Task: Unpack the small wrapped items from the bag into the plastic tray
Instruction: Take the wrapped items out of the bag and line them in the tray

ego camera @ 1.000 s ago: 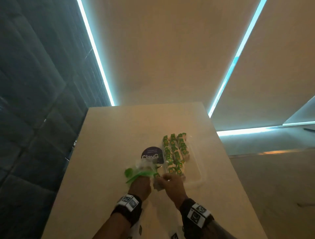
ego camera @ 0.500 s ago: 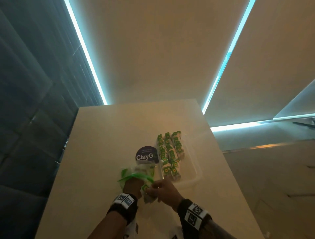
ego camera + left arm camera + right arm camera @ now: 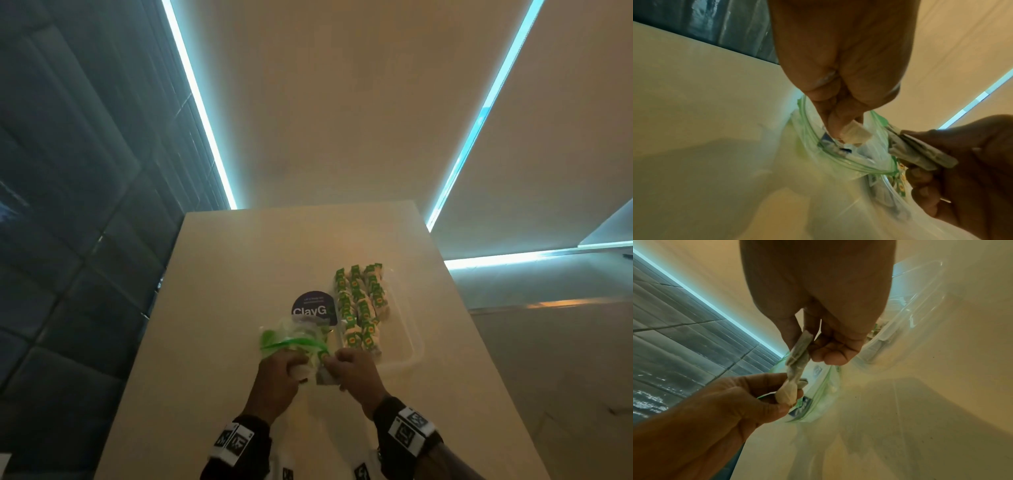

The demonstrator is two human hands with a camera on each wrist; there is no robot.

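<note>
The right hand (image 3: 354,371) pinches a wrapped packet (image 3: 797,353), long axis upright, just outside the bag (image 3: 294,337) gripped by the left hand (image 3: 279,375); the tray (image 3: 412,346) lies at one o'clock, nearest the right hand.

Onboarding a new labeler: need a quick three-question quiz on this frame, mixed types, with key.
1. True or false: the clear plastic tray already holds green-labelled wrapped items.
2. Which hand grips the clear zip bag with the green seal? A) left hand B) right hand
3. Fill in: the dark round "ClayG" sticker lies to the ____ of the tray.

Key: 1 true; 2 A; 3 left.
</note>
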